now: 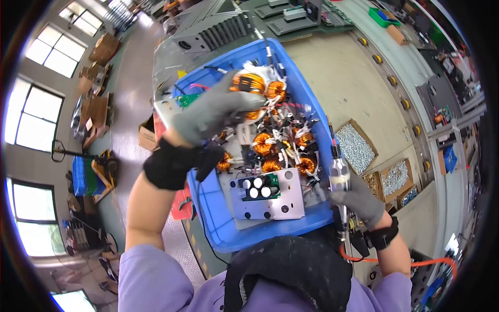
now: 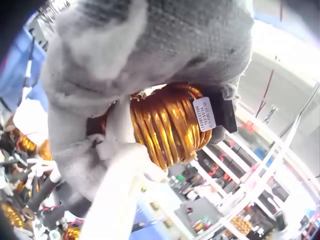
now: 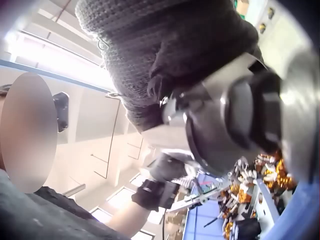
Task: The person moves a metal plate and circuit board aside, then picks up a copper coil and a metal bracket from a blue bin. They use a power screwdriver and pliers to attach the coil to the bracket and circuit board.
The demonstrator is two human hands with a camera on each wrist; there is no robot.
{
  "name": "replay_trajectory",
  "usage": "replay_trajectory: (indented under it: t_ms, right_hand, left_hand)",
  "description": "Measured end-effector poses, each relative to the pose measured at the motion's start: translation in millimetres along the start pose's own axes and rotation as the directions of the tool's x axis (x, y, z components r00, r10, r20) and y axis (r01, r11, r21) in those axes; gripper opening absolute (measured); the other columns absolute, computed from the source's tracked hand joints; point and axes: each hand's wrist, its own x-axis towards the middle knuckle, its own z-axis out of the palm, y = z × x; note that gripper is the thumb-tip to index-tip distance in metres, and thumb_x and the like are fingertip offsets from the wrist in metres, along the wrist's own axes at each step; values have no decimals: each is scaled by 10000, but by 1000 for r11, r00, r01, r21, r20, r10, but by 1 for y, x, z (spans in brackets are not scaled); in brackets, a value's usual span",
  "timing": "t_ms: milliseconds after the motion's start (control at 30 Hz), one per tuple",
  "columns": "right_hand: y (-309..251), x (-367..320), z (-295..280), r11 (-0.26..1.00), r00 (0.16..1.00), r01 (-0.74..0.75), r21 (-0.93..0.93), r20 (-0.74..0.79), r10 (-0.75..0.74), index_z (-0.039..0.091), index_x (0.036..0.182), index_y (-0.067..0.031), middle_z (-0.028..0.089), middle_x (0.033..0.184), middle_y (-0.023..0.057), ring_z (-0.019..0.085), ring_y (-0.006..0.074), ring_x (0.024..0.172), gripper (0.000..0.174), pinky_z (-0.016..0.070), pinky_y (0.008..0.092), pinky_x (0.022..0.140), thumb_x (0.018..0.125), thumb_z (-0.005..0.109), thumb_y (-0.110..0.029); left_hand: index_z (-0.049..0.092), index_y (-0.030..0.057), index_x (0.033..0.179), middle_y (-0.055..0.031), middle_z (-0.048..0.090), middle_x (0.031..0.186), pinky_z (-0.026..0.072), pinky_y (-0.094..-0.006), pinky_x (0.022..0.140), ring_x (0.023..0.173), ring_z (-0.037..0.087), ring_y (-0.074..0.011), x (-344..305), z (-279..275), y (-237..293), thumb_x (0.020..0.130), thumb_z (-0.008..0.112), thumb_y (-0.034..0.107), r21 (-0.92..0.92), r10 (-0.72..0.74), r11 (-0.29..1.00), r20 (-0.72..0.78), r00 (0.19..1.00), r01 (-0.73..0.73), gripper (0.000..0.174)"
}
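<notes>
Overhead, in the head view, the left hand [image 1: 213, 112], gloved in grey, is seen raised over the blue bin [image 1: 205, 200]. Its fingers are curled round a copper-wound coil [image 1: 249, 82]. The coil is held at the far end of the hand, above the heap of similar coils [image 1: 275, 151] lying in the bin. A metal plate [image 1: 283, 205] carrying capacitors [image 1: 258, 187] is laid at the bin's near end. The right hand [image 1: 358, 200] is placed at the bin's near right corner, well apart from the coil, and is wrapped round an electric screwdriver [image 1: 339, 174], whose slim bit runs beside the bin's right wall.

In the left wrist view, the coil [image 2: 167, 125] is shown enclosed by the curled gloved fingers, a white label [image 2: 205, 114] being stuck on its side.

In the right wrist view, the screwdriver [image 3: 240, 120] body is gripped by the right hand [image 3: 165, 55], and the left hand [image 3: 167, 167] is seen far off.
</notes>
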Motion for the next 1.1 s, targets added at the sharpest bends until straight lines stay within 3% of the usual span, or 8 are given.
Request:
replay_trajectory:
  t_ms: [167,233,433,600,633,700,967,1100]
  right_hand:
    - [0,55,32,964,958,-266,-33,100,267,551,1175,2,663,888,87,676,174,722,363,569,308,627,872,676,-155]
    - [17,72,40,964,953,-261,-48,143,265,582,1100,-12,646,844,62,655,152,660,289,556,297,567,864,679,-148]
    - [5,65,97,953,958,-278,-119,34,284,554,1035,-2,615,722,79,649,195,549,352,546,311,482,817,633,-266]
    - [-44,44,186,974,921,-199,-109,320,224,546,1140,70,644,645,170,635,220,499,533,534,312,469,771,654,-299]
    - [-47,44,203,969,898,-191,-156,369,237,532,1163,62,656,680,170,637,214,515,558,537,319,473,761,651,-306]
    - [-47,55,232,970,855,-102,-220,480,198,533,1215,91,660,681,164,641,207,536,631,519,292,506,756,667,-321]
    - [-33,72,209,954,852,-151,-257,456,258,559,1148,3,633,863,82,653,166,717,549,541,300,655,752,757,-321]
    - [-37,58,170,919,895,-68,-388,383,229,498,1301,-30,602,910,35,584,129,771,679,507,294,712,739,791,-276]
  left_hand:
    - [406,67,1337,-71,616,1048,509,-238,690,838,627,-129,-146,-15,35,731,759,102,215,264,956,-340,902,-199,702]
    - [391,95,1346,-79,579,1119,526,-316,815,974,611,-177,-201,-26,28,665,818,81,216,157,975,-500,851,-53,804]
    - [495,77,1216,-125,535,1058,513,-363,794,916,616,-240,-296,-51,-79,649,866,141,701,486,516,-713,506,492,680]
    - [483,77,1226,-112,533,1063,530,-351,776,876,618,-230,-316,-53,-121,674,847,126,517,336,590,-856,393,621,663]
    - [483,77,1226,-112,533,1063,530,-351,776,876,618,-230,-318,-56,-134,674,847,126,510,320,605,-859,400,611,663]
    - [440,55,1294,-99,565,1051,529,-350,784,904,606,-223,-324,-69,-163,637,902,272,119,32,980,-886,463,160,832]
    - [360,78,1439,-58,567,1220,519,-300,884,1054,602,-160,-327,-56,-199,909,593,587,-573,-165,784,-561,811,-237,771]
    - [351,62,1443,-68,556,1267,521,-325,913,1085,608,-172,-312,-55,-199,968,507,551,-457,-77,873,-476,876,-171,699]
